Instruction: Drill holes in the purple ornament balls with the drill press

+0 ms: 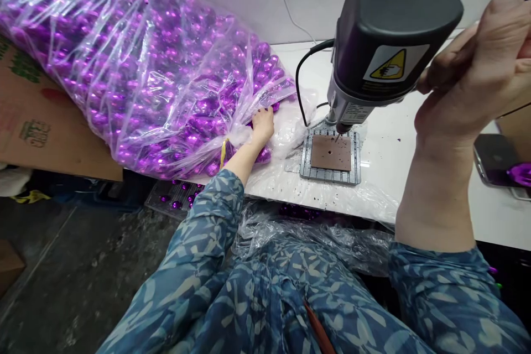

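Note:
My left hand point(263, 125) reaches into the mouth of a big clear plastic bag point(166, 66) full of shiny purple balls point(203, 105). Its fingers are curled among the balls and film; what they hold, if anything, is hidden. Raised at the right side of a black bench drill press point(398, 27), my right hand point(477, 66) is closed round its lever, which is mostly hidden by the hand. Under the drill's chuck point(343, 128), a brown board point(332, 159) with a small hole lies on the grey metal base plate point(306, 168).
Dark shavings dot the white table point(381, 171). A cardboard box point(53, 127) stands under the bag at left. A phone point(492, 157) and a purple ball point(520, 174) lie at right. Clear plastic film point(265, 221) hangs before my lap. A black cable point(299, 74) loops beside the drill.

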Demonstrator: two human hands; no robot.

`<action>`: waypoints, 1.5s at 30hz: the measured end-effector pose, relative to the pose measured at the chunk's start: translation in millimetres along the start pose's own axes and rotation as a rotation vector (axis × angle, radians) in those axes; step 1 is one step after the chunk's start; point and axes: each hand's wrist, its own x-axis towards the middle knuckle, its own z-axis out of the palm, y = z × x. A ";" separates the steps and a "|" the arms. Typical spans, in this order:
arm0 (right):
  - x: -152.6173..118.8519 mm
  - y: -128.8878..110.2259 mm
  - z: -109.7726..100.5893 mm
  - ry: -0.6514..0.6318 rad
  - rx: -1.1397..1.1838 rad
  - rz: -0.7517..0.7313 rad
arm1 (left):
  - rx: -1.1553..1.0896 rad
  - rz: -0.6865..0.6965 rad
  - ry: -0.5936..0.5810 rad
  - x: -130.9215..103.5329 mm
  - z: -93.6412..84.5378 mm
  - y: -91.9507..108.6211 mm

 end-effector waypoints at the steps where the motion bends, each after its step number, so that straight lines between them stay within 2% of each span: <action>1: -0.4 -0.5 -0.3 -0.002 0.000 0.008 | -0.090 0.019 0.028 1.5 3.0 -2.7; 4: -1.4 -1.0 -1.3 -0.015 0.008 0.004 | -0.537 0.113 0.120 -3.9 11.2 -11.9; 6: -1.6 -0.7 -1.3 -0.018 0.015 -0.001 | -0.891 0.172 0.097 -17.7 15.6 -15.4; 10: -1.4 0.2 -0.6 0.008 0.010 0.004 | -1.413 0.288 -0.150 -61.1 29.4 -11.6; 14: -1.8 -0.7 0.3 0.026 -0.008 0.028 | -1.607 0.330 -0.375 -92.8 51.2 1.0; 16: -2.4 -1.5 0.6 0.036 -0.014 0.044 | -1.642 0.314 -0.408 -97.8 61.2 8.0; 20: -3.3 -1.9 0.3 0.025 -0.035 0.044 | -1.650 0.300 -0.399 -94.0 75.6 23.0; 30: -3.6 -1.8 -2.2 -0.034 -0.077 0.013 | -1.531 0.358 -0.358 -78.9 97.1 52.8; 38: -5.2 -2.3 2.5 0.006 -0.068 -0.002 | -1.443 0.401 -0.306 -76.7 104.7 63.0; 42: -4.3 -0.1 3.0 0.010 -0.062 -0.022 | -1.271 0.431 -0.200 -86.0 100.0 63.3; 45: -4.4 -0.8 3.4 0.032 -0.053 0.004 | -1.172 0.510 -0.131 -95.4 93.5 63.3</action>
